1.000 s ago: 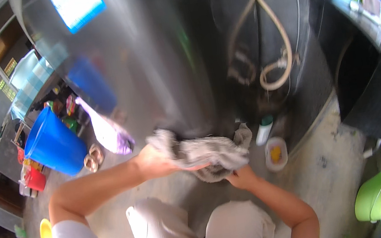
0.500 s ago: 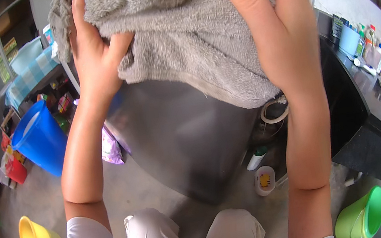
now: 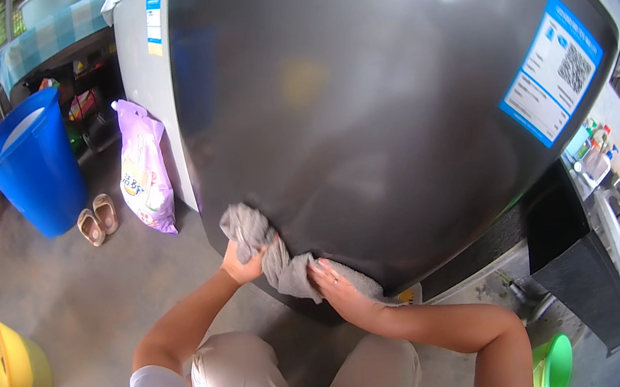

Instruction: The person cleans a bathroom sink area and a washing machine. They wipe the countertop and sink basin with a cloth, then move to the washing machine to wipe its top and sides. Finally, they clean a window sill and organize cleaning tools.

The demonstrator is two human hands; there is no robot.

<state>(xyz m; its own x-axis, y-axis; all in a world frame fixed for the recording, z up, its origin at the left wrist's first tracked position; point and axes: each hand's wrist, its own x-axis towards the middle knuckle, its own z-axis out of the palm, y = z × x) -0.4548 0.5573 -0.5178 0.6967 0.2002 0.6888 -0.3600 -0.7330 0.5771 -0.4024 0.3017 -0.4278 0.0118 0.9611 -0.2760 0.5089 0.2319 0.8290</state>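
A grey terry towel (image 3: 276,265) lies bunched against the lower edge of a large, glossy dark-grey appliance front (image 3: 350,140), which looks like a refrigerator door. My left hand (image 3: 244,262) grips the towel near its left end, and a wad of it sticks up above the fingers. Farther right, my right hand (image 3: 339,288) has its fingers over the towel, holding it against the panel's bottom edge. Part of the cloth shows beyond the back of that hand. A blue-and-white label (image 3: 553,72) is stuck on the panel's right side.
On the left stand a blue bucket (image 3: 37,168), a yellow bucket (image 3: 12,354), a purple bag (image 3: 144,169) and slippers (image 3: 97,220). A green bucket (image 3: 554,365) is at lower right. Beyond the panel's right edge is a dark counter (image 3: 588,281) with bottles behind.
Both hands have come down with the towel, from high in front of me to the panel's lower edge. More of the panel, its label and the slippers now show.
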